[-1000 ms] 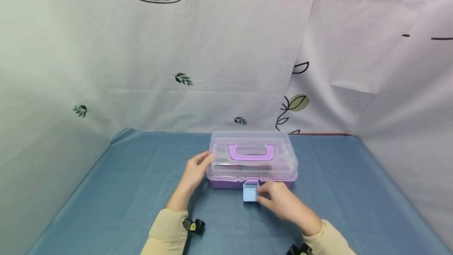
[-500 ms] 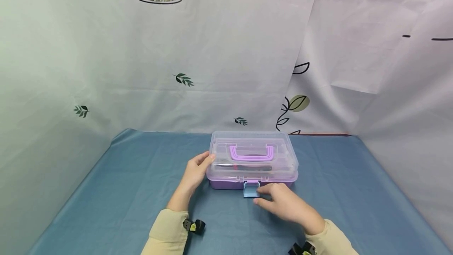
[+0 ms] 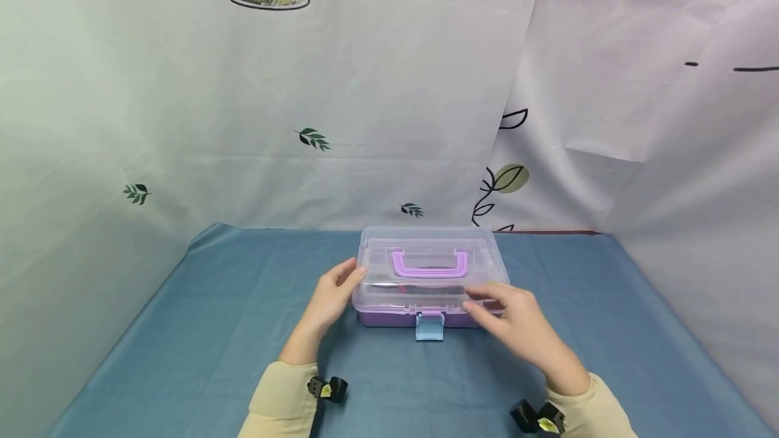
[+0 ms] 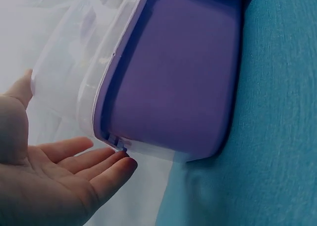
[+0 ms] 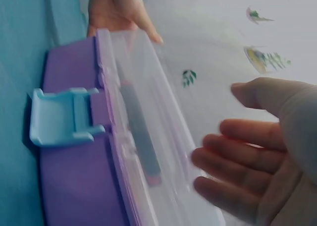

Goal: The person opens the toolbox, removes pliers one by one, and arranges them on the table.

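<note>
Storage box, one, of purple plastic base (image 3: 383,320) and clear plastic lid (image 3: 431,242): is being carried on the blue cloth-covered tabletop (image 3: 231,316), between both hands. The lid is being seated on the base rim.

Latch, light-blue plastic, hinged (image 5: 54,119): is being left unfastened, jutting outward at the middle of the front.

Handle, lilac plastic, U-shaped (image 3: 429,274): is being laid flat on the lid.

Long dark item with reddish end (image 5: 141,132): is being seen through the lid; its kind cannot be told.

Left hand (image 3: 328,296): fingers are being held nearly straight, thumb rested against the lid's left end; nothing is being pinched.

Right hand (image 3: 514,320): is being held spread by the lid's right front; whether contact is being made cannot be told.

Risk, spilling: with no fastening being provided in front, the base could be dropped away if the box were lifted by the handle.

Risk, sliding: as neither end is being firmly gripped, the box could be shifted by an uneven push.

Risk, twisting: the lid could be skewed if only one end were raised.
</note>
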The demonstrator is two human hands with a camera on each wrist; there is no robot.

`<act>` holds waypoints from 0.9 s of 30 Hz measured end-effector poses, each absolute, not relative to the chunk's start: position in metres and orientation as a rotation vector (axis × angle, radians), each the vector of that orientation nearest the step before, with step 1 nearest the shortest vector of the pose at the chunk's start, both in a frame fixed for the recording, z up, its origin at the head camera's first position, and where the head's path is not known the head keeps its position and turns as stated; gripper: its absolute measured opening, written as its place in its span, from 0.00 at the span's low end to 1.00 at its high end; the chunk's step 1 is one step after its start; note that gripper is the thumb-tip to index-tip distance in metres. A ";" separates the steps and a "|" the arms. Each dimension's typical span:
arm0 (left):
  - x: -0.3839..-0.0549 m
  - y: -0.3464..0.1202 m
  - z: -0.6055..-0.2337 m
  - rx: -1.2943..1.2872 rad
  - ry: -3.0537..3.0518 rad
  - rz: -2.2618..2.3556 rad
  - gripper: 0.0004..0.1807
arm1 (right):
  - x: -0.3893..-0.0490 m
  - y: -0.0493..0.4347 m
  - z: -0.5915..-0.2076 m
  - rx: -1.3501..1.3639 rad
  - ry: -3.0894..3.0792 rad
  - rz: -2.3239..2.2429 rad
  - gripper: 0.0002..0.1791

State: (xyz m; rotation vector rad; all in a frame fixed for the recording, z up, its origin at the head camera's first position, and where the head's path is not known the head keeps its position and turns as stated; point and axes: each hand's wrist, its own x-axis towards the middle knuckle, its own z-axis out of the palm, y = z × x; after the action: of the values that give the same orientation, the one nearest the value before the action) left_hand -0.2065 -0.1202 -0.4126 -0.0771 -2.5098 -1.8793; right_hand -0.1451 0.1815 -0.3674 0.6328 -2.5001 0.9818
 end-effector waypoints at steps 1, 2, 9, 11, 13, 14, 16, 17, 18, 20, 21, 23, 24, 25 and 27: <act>-0.207 -0.121 -0.412 -0.102 -2.516 -1.872 0.37 | -0.147 0.184 -0.367 0.619 -2.450 0.974 0.13; -0.207 -0.121 -0.412 -0.135 -2.527 -1.867 0.38 | -0.149 0.186 -0.367 0.600 -2.406 0.956 0.14; -0.205 -0.122 -0.413 -0.364 -2.575 -1.855 0.48 | -0.159 0.199 -0.370 0.435 -2.384 0.946 0.36; -0.205 -0.122 -0.414 -0.402 -2.586 -1.827 0.52 | -0.162 0.202 -0.372 0.408 -2.455 0.983 0.44; -0.204 -0.121 -0.415 -0.426 -2.595 -1.803 0.56 | -0.165 0.205 -0.374 0.390 -2.523 1.026 0.50; -0.203 -0.121 -0.415 -0.428 -2.593 -1.810 0.58 | -0.167 0.206 -0.376 0.380 -2.558 1.042 0.53; -0.202 -0.121 -0.415 -0.424 -2.599 -1.819 0.62 | -0.170 0.208 -0.380 0.359 -2.627 1.058 0.59; -0.201 -0.120 -0.415 -0.423 -2.602 -1.823 0.63 | -0.172 0.210 -0.382 0.349 -2.659 1.061 0.61; -0.201 -0.120 -0.416 -0.421 -2.605 -1.827 0.64 | -0.173 0.210 -0.384 0.337 -2.691 1.063 0.63; -0.201 -0.120 -0.417 -0.413 -2.612 -1.826 0.64 | -0.176 0.212 -0.388 0.317 -2.747 1.066 0.65; -0.200 -0.120 -0.417 -0.410 -2.617 -1.819 0.64 | -0.178 0.213 -0.390 0.313 -2.768 1.075 0.66; -0.201 -0.120 -0.417 -0.411 -2.621 -1.805 0.63 | -0.180 0.215 -0.394 0.303 -2.800 1.091 0.68; -0.201 -0.120 -0.418 -0.414 -2.623 -1.798 0.63 | -0.181 0.215 -0.395 0.300 -2.815 1.095 0.69; -0.201 -0.121 -0.417 -0.415 -2.624 -1.793 0.63 | -0.182 0.216 -0.396 0.299 -2.824 1.100 0.69; -0.202 -0.121 -0.417 -0.422 -2.620 -1.790 0.63 | -0.183 0.217 -0.398 0.298 -2.840 1.107 0.70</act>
State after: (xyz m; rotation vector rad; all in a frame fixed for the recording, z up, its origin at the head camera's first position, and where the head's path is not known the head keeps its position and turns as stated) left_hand -0.2019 -0.1207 -0.4170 -0.4222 -2.6202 -1.7905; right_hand -0.1834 0.2169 -0.3976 0.2976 -2.8402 1.1074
